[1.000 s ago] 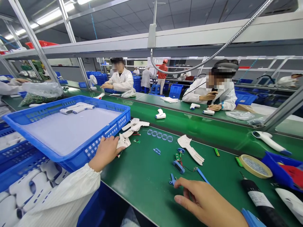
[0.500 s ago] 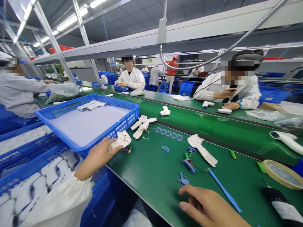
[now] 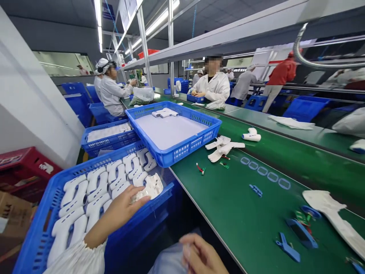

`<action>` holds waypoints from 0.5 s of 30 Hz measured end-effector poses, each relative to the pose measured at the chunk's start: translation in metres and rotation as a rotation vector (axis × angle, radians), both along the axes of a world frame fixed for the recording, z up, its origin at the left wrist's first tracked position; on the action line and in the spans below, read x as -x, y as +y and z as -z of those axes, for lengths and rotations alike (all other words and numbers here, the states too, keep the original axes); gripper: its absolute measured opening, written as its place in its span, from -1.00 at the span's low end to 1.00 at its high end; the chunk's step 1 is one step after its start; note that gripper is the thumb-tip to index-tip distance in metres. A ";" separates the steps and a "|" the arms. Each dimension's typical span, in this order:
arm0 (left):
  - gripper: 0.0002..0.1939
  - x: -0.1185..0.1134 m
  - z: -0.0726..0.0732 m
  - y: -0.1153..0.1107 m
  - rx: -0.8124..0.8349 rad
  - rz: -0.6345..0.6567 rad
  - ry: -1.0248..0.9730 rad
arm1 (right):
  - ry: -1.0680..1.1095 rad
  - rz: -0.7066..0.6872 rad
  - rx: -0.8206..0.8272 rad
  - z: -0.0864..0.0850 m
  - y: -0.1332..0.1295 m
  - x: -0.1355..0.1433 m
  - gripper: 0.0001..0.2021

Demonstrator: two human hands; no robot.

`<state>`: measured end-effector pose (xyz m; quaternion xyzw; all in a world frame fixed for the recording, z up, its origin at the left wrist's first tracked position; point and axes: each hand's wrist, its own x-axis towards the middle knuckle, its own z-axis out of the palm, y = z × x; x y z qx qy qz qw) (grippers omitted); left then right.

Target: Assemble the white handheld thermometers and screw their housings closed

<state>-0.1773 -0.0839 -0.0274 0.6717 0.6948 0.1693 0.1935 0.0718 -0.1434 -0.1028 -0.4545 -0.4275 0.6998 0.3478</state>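
Note:
My left hand is closed on a white plastic thermometer housing half, its ribbed inside showing. It hangs above the right end of a blue crate filled with rows of white gun-shaped thermometers. Low in the view, in front of the bench edge, my right hand is slightly blurred, its fingers loosely bent and apart, with nothing seen in them. On the green bench nearby lie a blue Y-shaped plastic part, a small display module and another white housing half.
A shallow blue basket holding a few thermometers stands on the bench corner. Beyond it lie white shell pieces, small circuit boards, several blue ring frames and a blue button strip. A co-worker sits across the conveyor.
The view has swung left. My left hand has carried the housing half from beside the shallow basket to over the full crate. My right hand has left the bench parts and come nearer my body.

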 end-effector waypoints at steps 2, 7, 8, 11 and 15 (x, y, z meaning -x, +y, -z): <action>-0.51 -0.001 0.009 -0.009 -0.043 -0.008 0.053 | 0.223 0.108 0.176 -0.001 0.016 0.026 -0.48; -0.70 -0.027 0.031 -0.027 -0.272 0.210 0.297 | 0.672 0.253 0.534 0.006 0.049 0.076 -0.61; -0.73 -0.032 0.035 -0.030 -0.331 0.270 0.342 | 0.696 0.264 0.544 0.009 0.052 0.083 -0.64; -0.71 -0.037 0.044 -0.034 -0.485 0.325 0.401 | 0.714 0.294 0.573 0.016 0.055 0.092 -0.66; -0.75 -0.016 0.048 -0.033 -0.446 0.115 0.307 | 0.682 0.332 0.588 0.024 0.054 0.088 -0.79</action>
